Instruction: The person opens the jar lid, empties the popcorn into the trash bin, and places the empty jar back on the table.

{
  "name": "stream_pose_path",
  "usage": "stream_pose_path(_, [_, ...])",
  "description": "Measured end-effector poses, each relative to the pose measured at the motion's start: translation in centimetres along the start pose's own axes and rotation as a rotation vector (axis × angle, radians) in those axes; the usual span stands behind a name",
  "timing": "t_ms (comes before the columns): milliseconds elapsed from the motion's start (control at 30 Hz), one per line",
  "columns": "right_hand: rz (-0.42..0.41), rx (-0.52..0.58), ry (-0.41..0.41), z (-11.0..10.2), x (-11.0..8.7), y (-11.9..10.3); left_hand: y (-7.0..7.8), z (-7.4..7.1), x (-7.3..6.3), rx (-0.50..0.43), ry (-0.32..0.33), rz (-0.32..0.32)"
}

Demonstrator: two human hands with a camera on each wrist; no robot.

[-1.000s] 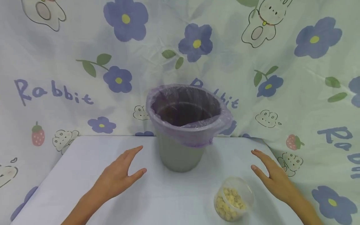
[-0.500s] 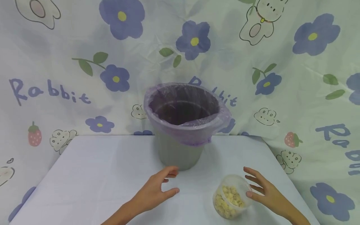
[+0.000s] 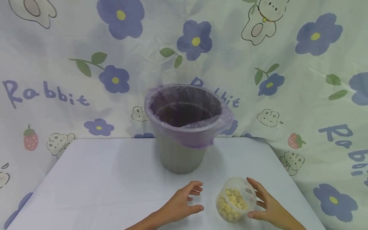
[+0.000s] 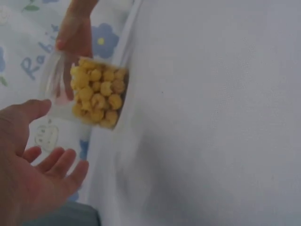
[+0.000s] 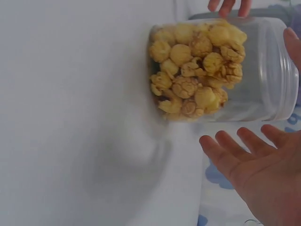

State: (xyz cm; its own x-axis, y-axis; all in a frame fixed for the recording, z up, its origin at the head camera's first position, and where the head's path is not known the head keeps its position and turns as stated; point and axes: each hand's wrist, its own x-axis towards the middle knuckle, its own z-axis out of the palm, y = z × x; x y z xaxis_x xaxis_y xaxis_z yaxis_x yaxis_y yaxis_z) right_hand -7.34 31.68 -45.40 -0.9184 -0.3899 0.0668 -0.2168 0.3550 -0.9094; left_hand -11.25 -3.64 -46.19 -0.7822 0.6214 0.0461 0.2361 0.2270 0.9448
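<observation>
A clear plastic jar [image 3: 237, 204] without a lid stands on the white table, partly filled with yellow popcorn [image 5: 193, 70]. My right hand [image 3: 267, 204] is at the jar's right side, thumb and fingers spread around it. In the right wrist view the fingers [image 5: 230, 150] lie slightly apart from the jar wall; whether the thumb touches the rim I cannot tell. To the jar's left is my left hand [image 3: 182, 203], its fingers loosely bent towards the jar, with a gap between. The left wrist view shows that hand [image 4: 35, 169] holding nothing.
Behind the hands stands a grey bin [image 3: 182, 159] lined with a purple plastic bag [image 3: 198, 137] folded over its rim. The white tabletop [image 3: 95, 182] ends at a patterned cloth backdrop [image 3: 161, 70] with flowers and rabbits.
Both hands have come in and down towards the jar, the left from far left, the right from the right side. The whole head view has shifted slightly; jar and bin stay in place.
</observation>
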Motion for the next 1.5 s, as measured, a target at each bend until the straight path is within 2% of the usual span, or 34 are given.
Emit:
stream_pose_path(200, [0.138, 0.077, -0.043, 0.9, 0.1, 0.7, -0.1, 1.7, 1.2, -0.037, -0.025, -0.021])
stream_pose_path(367, [0.187, 0.065, -0.015, 1.7, 0.5, 0.9, -0.2, 3.1, 1.9, -0.047, -0.04, -0.019])
stream_pose_path(600, [0.097, 0.069, -0.011, 3.0, 1.1, 0.5, -0.1, 4.2, 2.4, -0.076, -0.029, -0.046])
stream_pose_path(700, [0.105, 0.081, -0.014, 3.5, 1.2, 0.1, 0.0, 4.3, 2.3, -0.053, -0.014, -0.025])
stream_pose_path(933, [0.105, 0.128, -0.044, 4.1, 1.5, -0.9, 0.2, 3.6, 2.0, -0.014, -0.001, 0.019])
stream_pose_path(1167, [0.047, 0.059, -0.044, 4.6, 2.5, -2.1, 0.4, 2.2, 1.2, -0.019, 0.006, 0.047])
stream_pose_path(1400, [-0.09, -0.007, -0.056, 5.1, 4.2, -4.1, 1.1, 0.3, 0.4, -0.021, 0.032, 0.098])
stream_pose_path(1500, [-0.121, -0.016, -0.065, 5.4, 5.0, -4.9, 1.5, -0.4, 0.0, -0.032, 0.043, 0.105])
